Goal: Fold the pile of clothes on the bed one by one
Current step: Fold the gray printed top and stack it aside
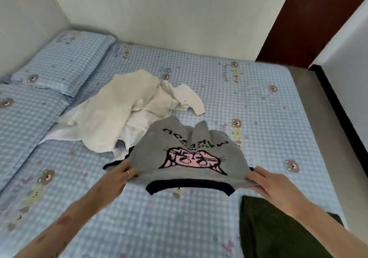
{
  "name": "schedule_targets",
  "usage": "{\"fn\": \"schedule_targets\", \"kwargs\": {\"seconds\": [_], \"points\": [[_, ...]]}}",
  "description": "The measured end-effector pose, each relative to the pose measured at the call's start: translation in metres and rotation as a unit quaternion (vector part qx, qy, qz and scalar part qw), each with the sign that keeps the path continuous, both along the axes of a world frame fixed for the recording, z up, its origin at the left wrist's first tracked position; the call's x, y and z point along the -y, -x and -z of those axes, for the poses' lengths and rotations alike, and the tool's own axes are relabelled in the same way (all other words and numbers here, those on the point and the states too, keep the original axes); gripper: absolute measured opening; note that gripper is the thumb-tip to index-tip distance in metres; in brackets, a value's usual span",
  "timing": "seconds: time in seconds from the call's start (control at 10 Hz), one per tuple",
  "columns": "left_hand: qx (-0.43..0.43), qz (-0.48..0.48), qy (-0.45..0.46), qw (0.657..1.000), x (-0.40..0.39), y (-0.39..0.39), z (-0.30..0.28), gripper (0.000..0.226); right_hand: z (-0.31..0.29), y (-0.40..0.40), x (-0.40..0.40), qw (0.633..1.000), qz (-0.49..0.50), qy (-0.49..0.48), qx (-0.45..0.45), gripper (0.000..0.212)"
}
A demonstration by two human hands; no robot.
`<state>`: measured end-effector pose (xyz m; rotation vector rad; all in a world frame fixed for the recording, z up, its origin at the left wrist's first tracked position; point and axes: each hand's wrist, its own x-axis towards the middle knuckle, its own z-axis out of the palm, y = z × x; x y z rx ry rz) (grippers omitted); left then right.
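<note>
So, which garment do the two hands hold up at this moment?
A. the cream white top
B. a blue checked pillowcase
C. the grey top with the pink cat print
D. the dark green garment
C: the left hand and the right hand each grip a near corner of the grey top, while the cream white top and the dark green garment lie on the bed.

dark green garment (pixel 278 232) cut off by bottom edge, shirt (pixel 187 154) lettering blurred
</note>
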<state>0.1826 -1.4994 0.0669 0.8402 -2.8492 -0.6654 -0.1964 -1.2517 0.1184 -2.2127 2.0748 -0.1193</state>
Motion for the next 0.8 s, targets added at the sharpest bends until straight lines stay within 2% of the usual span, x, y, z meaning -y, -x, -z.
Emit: {"fn": "schedule_targets", "kwargs": {"seconds": [0.1,0.2,0.3,0.4,0.5,0.6,0.7,0.8], "points": [[0.033,-0.076,-0.068,0.994,-0.037,-0.023,0.079,0.022,0.076,-0.021,-0.030,0.986,0.012,-0.164,0.018,0.033],[0.105,-0.085,-0.172,0.976,-0.068,-0.039,0.136,0.035,0.136,-0.044,-0.047,0.976,0.014,-0.215,0.035,0.032],[0.219,-0.021,-0.101,0.970,-0.091,-0.046,0.189,0.065,0.201,-0.062,-0.065,0.958,0.025,-0.286,0.018,0.036],[0.279,0.049,-0.062,0.957,-0.108,-0.058,0.233,0.063,0.254,-0.081,-0.085,0.946,-0.009,-0.324,0.022,0.042],[0.255,0.066,-0.013,0.965,-0.113,-0.079,0.265,0.055,0.277,-0.097,-0.092,0.928,0.052,-0.369,0.018,0.045],[0.243,0.067,-0.008,0.968,-0.108,-0.095,0.284,0.068,0.294,-0.112,-0.104,0.932,0.094,-0.348,0.026,0.051],[0.260,0.096,-0.038,0.960,-0.097,-0.105,0.289,0.100,0.301,-0.134,-0.123,0.906,0.096,-0.406,0.070,0.041],[0.253,0.119,0.022,0.960,-0.095,-0.124,0.284,0.062,0.297,-0.148,-0.126,0.909,0.145,-0.385,0.067,0.052]]}}
